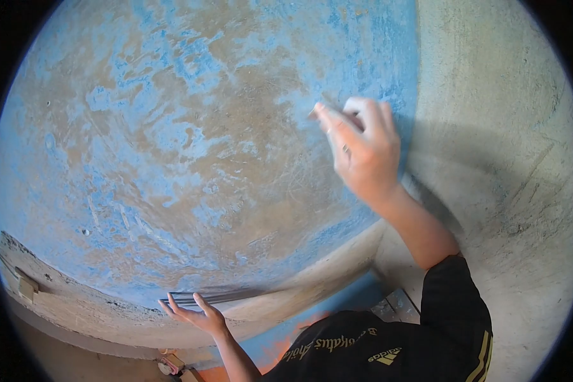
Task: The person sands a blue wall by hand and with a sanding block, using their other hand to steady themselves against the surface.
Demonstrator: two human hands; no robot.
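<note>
A wall surface [235,146] with worn blue paint and grey-brown patches fills most of the view. My right hand [366,146] is raised in front of its right part, fingers bent and thumb and index pinched together, slightly blurred. Something small and thin shows at the fingertips, too small to name. A ring sits on one finger. At the lower left, my left hand [194,315] holds several thin dark strips [226,297] between its thumb and fingers, near the lower edge of the blue surface.
A bare plaster wall [496,127] stands at the right, meeting the blue one in a corner. Below runs a pale ledge [261,309]. A small block [27,286] lies at the far left. Several small objects [172,363] are at the bottom, beside orange and blue patches.
</note>
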